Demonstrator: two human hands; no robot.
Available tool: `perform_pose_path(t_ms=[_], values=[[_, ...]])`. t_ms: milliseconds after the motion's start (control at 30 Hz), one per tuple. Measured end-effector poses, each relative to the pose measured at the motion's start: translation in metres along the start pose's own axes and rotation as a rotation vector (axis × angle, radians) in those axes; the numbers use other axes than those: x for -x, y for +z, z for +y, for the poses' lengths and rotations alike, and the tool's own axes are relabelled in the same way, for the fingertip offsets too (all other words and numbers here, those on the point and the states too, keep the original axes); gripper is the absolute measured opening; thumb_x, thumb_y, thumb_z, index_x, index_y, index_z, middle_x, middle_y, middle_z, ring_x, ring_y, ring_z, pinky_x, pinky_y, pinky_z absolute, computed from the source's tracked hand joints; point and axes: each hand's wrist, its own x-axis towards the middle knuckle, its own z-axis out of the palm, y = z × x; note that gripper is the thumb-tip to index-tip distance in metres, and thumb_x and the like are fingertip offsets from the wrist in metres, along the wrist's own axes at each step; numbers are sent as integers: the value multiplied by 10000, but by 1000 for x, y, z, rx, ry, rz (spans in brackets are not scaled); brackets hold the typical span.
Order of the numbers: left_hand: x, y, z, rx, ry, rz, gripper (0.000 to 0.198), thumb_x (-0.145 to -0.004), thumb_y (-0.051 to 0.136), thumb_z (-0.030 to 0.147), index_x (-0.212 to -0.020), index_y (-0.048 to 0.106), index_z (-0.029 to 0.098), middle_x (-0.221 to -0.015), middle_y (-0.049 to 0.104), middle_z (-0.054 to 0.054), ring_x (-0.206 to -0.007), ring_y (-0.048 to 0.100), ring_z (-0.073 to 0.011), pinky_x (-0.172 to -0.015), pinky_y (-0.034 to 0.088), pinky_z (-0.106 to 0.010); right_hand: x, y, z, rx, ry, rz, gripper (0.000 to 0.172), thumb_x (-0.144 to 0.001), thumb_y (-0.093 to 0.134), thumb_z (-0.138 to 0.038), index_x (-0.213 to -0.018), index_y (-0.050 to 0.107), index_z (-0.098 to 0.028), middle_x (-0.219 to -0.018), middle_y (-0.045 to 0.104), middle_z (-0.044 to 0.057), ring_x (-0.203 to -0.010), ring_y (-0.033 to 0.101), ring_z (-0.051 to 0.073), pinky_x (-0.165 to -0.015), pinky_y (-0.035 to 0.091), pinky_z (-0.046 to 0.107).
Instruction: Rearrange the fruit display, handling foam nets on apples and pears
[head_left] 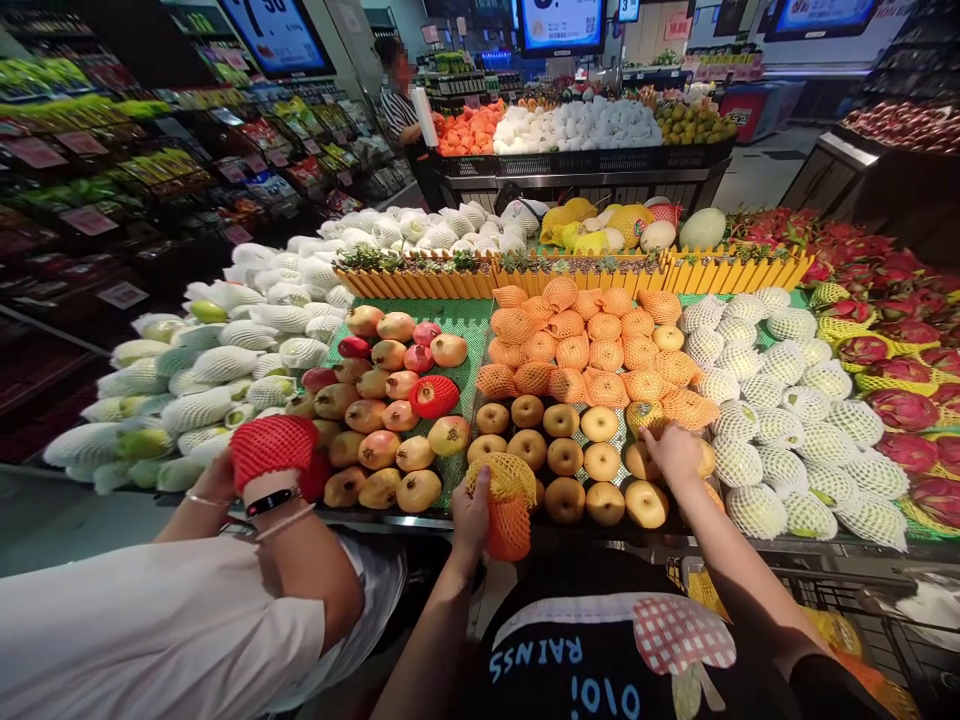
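Note:
My left hand [471, 515] is closed on a bunch of orange and yellow foam net sleeves [507, 512] at the front edge of the fruit stand. My right hand [673, 452] reaches onto the display with fingers curled over a bare brown pear [643, 459], beside a pear in an orange net [646, 415]. Several bare pears [561, 455] lie in rows between my hands. Behind them sits a pile of pears wrapped in orange nets [592, 345].
A person in a white shirt at the left holds a red net-wrapped fruit [271, 446] near the mangoes [382, 420]. White-netted fruit [780, 400] lies to the right, dragon fruit [892, 370] further right. A yellow fence [585, 272] divides the stand. A cart [885, 620] stands at lower right.

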Motion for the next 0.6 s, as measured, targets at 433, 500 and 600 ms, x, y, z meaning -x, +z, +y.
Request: perform_pose_path(t_ms=[433,500,600], values=[[15,3,16,-138,194,-181,332,-779,804,429,-630,617,199,-1020,771,-103,-956,710,-241,-836,559,-306,-19,36,-16,-93,-14,48,1006,-888,787,-614,-1547,379,29,-1238,640,370,-1131,685,481,-894,547,509],[17,5,19,-137,173,-225,289,-772,783,374,-611,615,202,-1103,796,-125,-1030,728,-270,-890,562,-330,-22,38,-17,-66,-18,36,1028,-870,813,-593,-1599,344,-40,-1208,646,354,-1072,708,468,-840,553,498],[20,10,19,-135,115,-302,153,-752,754,338,-707,703,202,-1078,821,-124,-993,742,-281,-890,563,-357,-26,35,-21,-18,-16,34,878,-855,841,-489,-1548,434,-137,-1157,671,286,-983,734,405,-778,557,443]])
